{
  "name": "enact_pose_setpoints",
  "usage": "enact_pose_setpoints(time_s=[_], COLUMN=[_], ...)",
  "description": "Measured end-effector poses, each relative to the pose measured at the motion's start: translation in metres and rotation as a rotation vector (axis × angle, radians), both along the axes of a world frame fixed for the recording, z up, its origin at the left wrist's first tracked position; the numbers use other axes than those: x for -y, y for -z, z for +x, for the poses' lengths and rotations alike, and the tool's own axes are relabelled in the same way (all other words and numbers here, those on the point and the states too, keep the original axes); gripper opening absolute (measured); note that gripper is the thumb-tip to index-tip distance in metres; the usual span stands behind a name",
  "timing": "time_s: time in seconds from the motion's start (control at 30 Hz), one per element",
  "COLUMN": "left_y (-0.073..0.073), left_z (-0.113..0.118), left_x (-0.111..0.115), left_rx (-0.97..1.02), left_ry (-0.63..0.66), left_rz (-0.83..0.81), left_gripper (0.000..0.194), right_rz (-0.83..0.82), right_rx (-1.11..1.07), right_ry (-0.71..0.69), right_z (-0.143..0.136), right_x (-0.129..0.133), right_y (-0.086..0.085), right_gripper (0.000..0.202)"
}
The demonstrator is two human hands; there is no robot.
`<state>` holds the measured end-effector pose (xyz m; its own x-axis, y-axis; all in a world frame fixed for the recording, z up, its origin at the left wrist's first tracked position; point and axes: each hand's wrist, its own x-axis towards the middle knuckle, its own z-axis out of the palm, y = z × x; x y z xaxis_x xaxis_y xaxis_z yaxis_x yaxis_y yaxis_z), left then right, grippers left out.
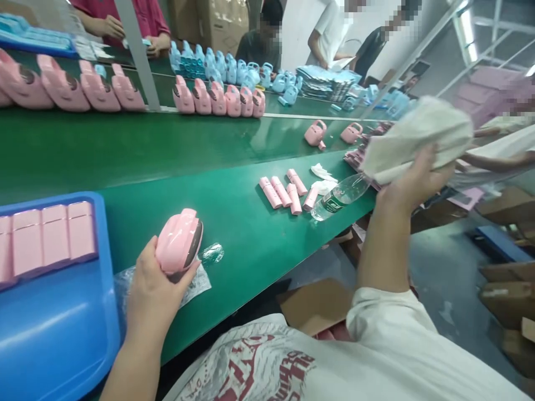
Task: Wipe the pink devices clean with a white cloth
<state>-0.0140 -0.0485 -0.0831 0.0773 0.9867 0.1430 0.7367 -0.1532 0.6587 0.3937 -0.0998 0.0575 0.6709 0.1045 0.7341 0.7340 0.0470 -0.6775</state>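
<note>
Pink casing (173,242) is held in the left hand (152,281), above the near edge of the green table (246,250). At far left, a blue tray (109,278) holds a row of pink blocks (54,234) along its back part. Just right of it, the left thumb and fingers are closed round the casing, whose dark panel faces right; a clear plastic sheet (199,287) lies beneath that hand, with crumpled film (214,253) just beside. Farther right, a loose group of pink tubes (271,192) lies near scraps of white paper (321,171) and a clear bottle (340,195) tipped on its side. At far right, the right hand (418,175) is clamped on a white pouch (420,136), raised beyond the table's edge; blur hides whether it is cloth or plastic. The hands are well apart. The step in hand seems to be handling casing and pouch together, and the next move would call for a steady left grip while the right hand comes across, clear of the bottle.
</note>
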Motion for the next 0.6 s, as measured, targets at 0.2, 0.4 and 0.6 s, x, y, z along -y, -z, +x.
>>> enact_pose_setpoints(time_s=[0.2,0.4,0.6], left_y=[0.000,0.001,0.016], left_z=[0.002,0.000,-0.003], left_x=[0.005,0.002,0.000], left_rx=[-0.009,0.046,0.085], left_ry=[-0.001,-0.018,0.002], left_rz=[0.082,0.033,0.149], left_gripper=[0.088,0.095,0.100], right_rz=[-0.566,-0.239,0.356], right_rx=[0.294,0.000,-0.353], right_ry=[0.054,0.115,0.188], right_z=[0.048,0.073,0.095], right_x=[0.009,-0.001,0.004], right_y=[0.019,0.045,0.030], right_gripper=[0.031,0.006,0.015])
